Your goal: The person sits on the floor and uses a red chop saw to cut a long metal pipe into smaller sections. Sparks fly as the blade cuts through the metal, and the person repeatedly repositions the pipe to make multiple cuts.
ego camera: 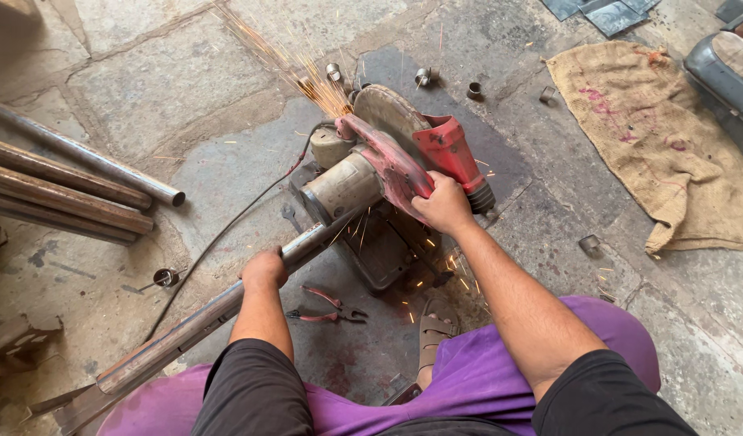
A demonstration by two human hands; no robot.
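Observation:
A red chop saw point(388, 157) stands on the stone floor and throws sparks point(299, 69) up and to the left. My right hand point(442, 203) grips the saw's red handle, with the saw head lowered. My left hand point(264, 269) is closed around a long steel pipe point(194, 323) that runs from the lower left under the saw blade. My legs in purple trousers fill the bottom of the view, and one sandalled foot point(436, 327) rests beside the saw's base.
Several long pipes point(73, 190) lie at the left. Red-handled pliers point(323, 307) lie on the floor below the saw. Short cut pipe rings point(474, 90) are scattered behind the saw and at the right point(589, 242). A burlap sack point(670, 137) lies at the right. A black cable point(226, 230) trails left.

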